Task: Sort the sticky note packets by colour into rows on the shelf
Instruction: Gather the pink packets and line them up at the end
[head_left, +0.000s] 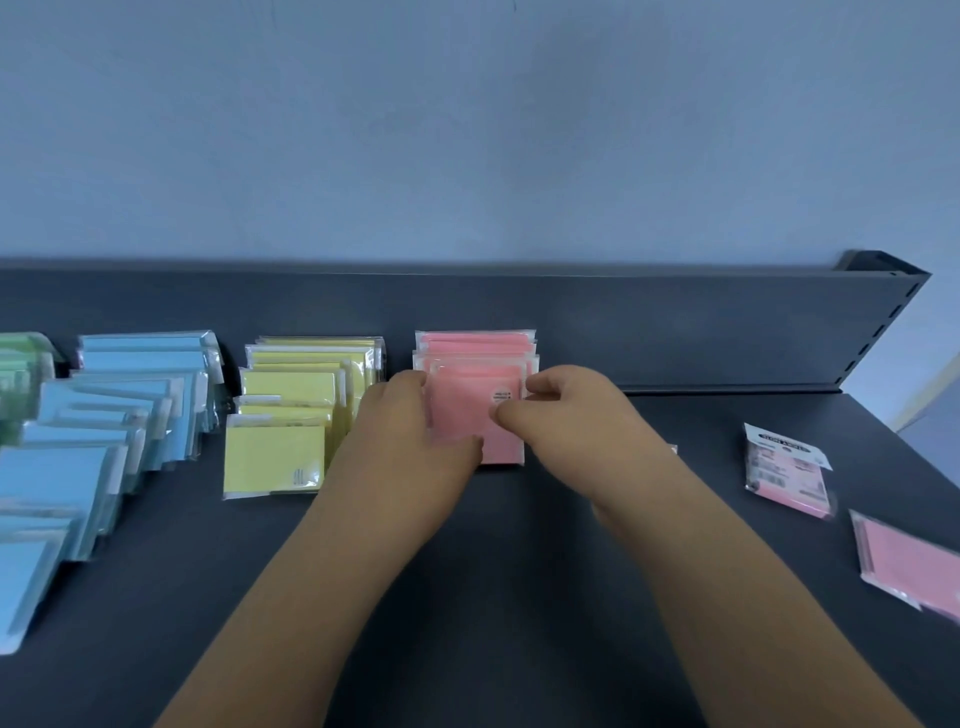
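Both hands grip the front pink packet (475, 402) at the frame's centre. The left hand (415, 431) curls round its left edge and the right hand (563, 410) pinches its right edge, probably to square it against the pink row (475, 343) behind. The yellow row (306, 395) and blue row (130, 400) stand at left on the shelf (519, 582). 2 loose pink packets (787, 475) wait at right.

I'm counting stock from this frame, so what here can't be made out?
Head view only.
- Pink row: the left hand and right hand, gripping the front pink packet, hide its count.
- Green packets: cut off by the left edge.
- Loose pink packet: label too small to read.
- Far-right pink packet: cut off by the frame edge.
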